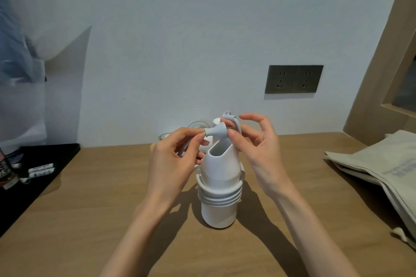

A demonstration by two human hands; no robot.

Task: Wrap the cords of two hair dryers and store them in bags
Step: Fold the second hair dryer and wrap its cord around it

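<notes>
Two hair dryers: one white hair dryer (219, 177) at centre frame on the surface, and part of a second hair dryer (216, 122) behind it. One cord (219, 195) circles the front one in about four turns. Two hands, left hand (173, 159) and right hand (258, 153), pinch one grey plug (215, 131). One wall plate (294, 78) at centre right carries two sockets. Two white batteries (41, 168) lie at the left edge. The cloth bags (382, 164) at the right edge are stacked, number unclear.

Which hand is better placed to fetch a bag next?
Right, probably: both hands pinch the plug, but the bags lie on the right hand's side; the left hand would have to cross the dryer.
</notes>
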